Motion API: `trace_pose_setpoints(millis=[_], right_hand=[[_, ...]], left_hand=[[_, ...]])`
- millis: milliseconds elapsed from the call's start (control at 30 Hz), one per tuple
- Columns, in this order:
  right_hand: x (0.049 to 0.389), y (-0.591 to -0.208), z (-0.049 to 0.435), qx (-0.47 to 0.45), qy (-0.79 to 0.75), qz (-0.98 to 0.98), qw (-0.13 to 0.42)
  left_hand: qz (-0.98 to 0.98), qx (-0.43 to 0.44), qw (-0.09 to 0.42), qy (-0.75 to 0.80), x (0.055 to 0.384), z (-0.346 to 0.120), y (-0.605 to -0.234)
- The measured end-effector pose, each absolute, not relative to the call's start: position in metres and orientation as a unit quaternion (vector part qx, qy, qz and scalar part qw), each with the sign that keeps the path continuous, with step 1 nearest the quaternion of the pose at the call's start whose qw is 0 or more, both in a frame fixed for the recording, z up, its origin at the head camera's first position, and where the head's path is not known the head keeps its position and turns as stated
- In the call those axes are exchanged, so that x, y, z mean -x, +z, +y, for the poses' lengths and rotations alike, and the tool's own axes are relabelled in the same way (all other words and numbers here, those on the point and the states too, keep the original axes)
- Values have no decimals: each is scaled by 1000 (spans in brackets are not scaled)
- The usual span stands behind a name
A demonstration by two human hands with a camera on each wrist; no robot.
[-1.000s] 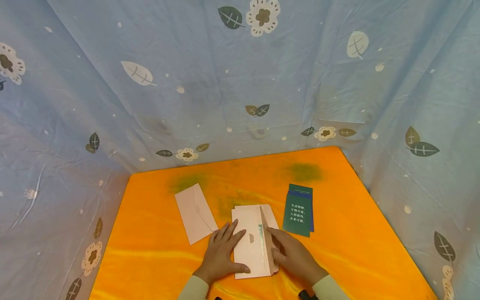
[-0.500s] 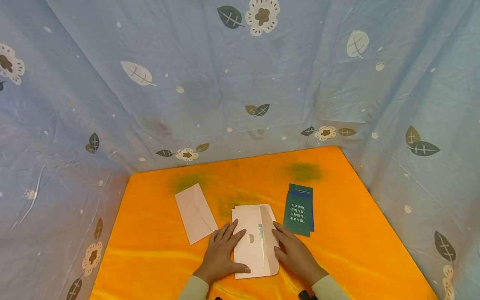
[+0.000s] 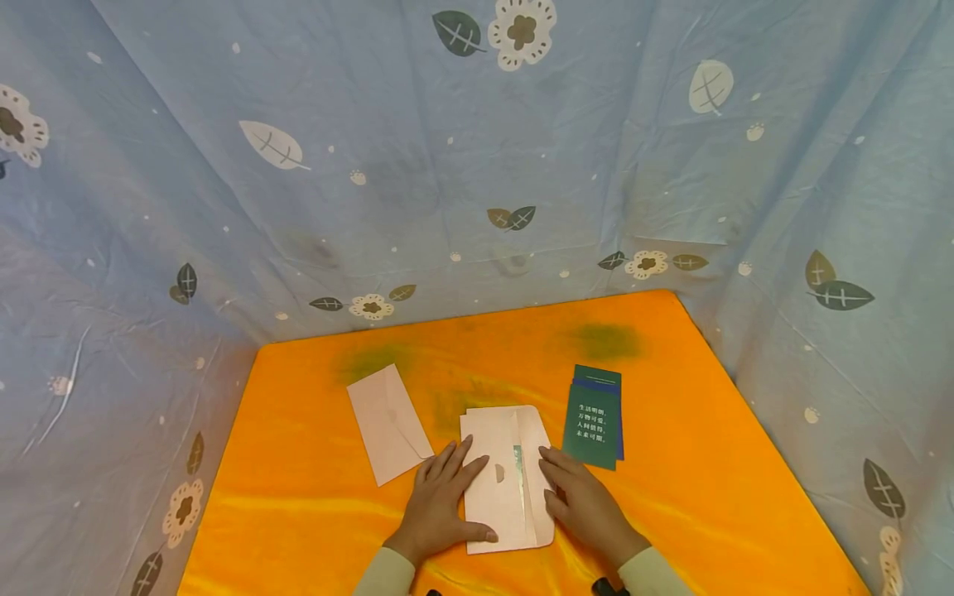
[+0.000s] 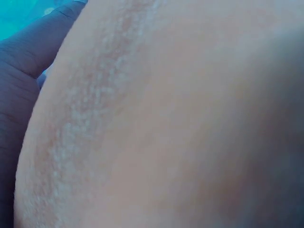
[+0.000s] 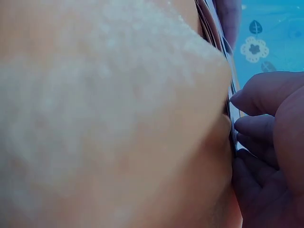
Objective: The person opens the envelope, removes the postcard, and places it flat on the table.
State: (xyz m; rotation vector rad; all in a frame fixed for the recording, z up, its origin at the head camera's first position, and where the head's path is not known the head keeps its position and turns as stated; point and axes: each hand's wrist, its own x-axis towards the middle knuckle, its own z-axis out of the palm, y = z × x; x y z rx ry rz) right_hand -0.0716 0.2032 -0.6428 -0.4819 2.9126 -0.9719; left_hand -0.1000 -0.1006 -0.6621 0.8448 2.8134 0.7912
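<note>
A pale pink envelope point(image 3: 484, 484) lies before me on the cloth, its flap point(image 3: 531, 439) opened out to the right. A narrow strip of a green card point(image 3: 517, 463) shows in its mouth. My left hand point(image 3: 443, 501) rests on the envelope's left side, fingers spread and thumb near the lower edge. On the flap's right edge, the fingertips of my right hand point(image 3: 585, 501) touch the paper; in the right wrist view its fingers point(image 5: 259, 95) meet the thin paper edges. Skin fills most of the left wrist view, hiding the envelope there.
Another pink envelope point(image 3: 387, 422) lies at a slant to the left, its corner close to my left fingers. To the right is a small stack of cards point(image 3: 592, 422), green and blue, with white lettering. Blue patterned curtain point(image 3: 447, 165) encloses the orange cloth point(image 3: 298, 463).
The flap, partly raised a second ago, now lies flatter to the right. My right fingers have shifted from inside its fold to its outer edge. The left hand stays put.
</note>
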Motion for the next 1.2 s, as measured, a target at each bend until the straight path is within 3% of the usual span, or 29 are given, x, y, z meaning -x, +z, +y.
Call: trace_pose_setpoints(millis=[533, 1200], right_hand=[[70, -645, 203, 168, -307, 937, 11], [70, -644, 202, 156, -314, 936, 20]], left_hand=[[925, -269, 28, 267, 98, -94, -665], [954, -154, 25, 258, 88, -37, -658]])
